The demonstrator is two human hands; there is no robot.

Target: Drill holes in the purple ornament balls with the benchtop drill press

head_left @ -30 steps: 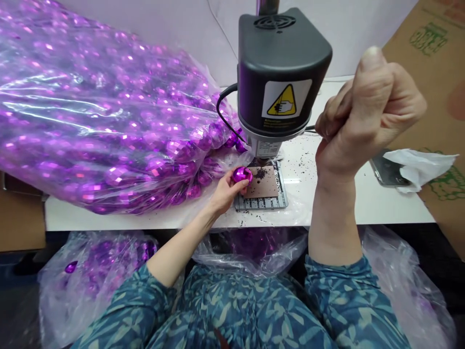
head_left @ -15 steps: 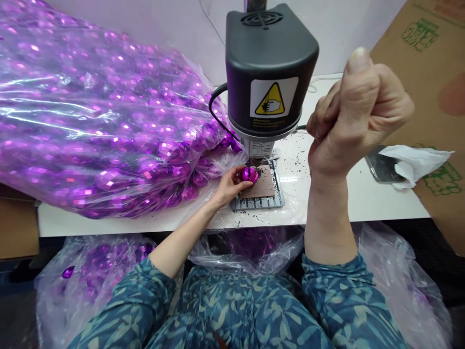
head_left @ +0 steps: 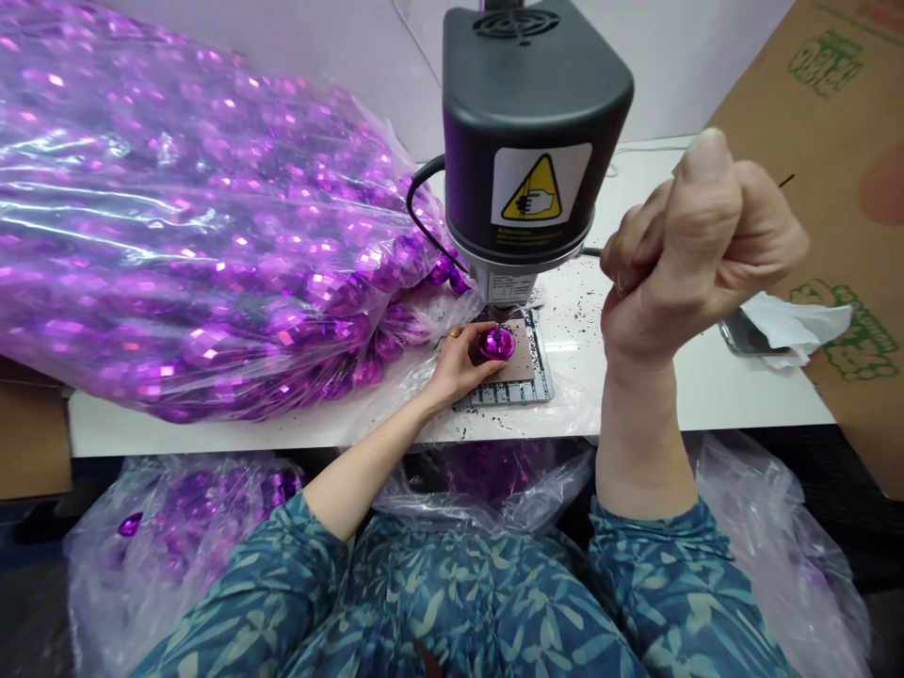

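- While the left hand (head_left: 459, 367) grasps a purple ball (head_left: 498, 345) between thumb and fingers, the ball is over the brown board (head_left: 519, 365).
- Just above the left hand, the black machine head (head_left: 529, 113) blocks the view of the counter (head_left: 579, 377) behind.
- Raised and clenched, the right hand (head_left: 702, 250) may or may not grip something; I cannot tell.
- Left of the left hand bulges a clear bag (head_left: 212, 235).
- Black shavings (head_left: 571, 301) lie between both hands.
- Below the right hand's outer side, white tissue (head_left: 805, 325) overlaps a phone (head_left: 745, 337).
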